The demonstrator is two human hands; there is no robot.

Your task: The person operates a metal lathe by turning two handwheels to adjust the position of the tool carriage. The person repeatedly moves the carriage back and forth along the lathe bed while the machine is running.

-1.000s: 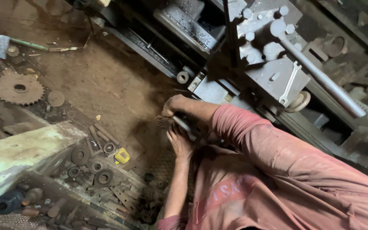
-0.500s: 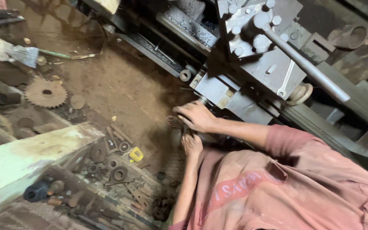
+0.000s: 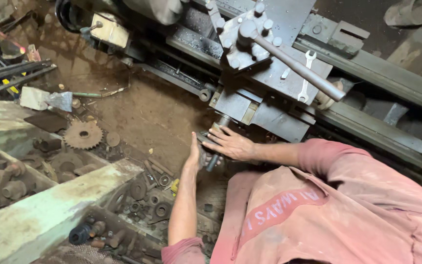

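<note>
The crank (image 3: 214, 149) is a dark, greasy metal handle below the grey carriage block of the lathe (image 3: 269, 105). Its round hub sits at the end of a short shaft coming out of the block's lower left corner, and a slim dark grip slants down from it toward the dirt floor. The right hand (image 3: 230, 144) lies flat across the hub, fingers spread. The left hand (image 3: 195, 154) presses against its left side, palm inward.

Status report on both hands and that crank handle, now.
Left hand and right hand both on the dark metal crank handle under the grey lathe carriage; grip closure unclear. Nothing in the way.
</note>
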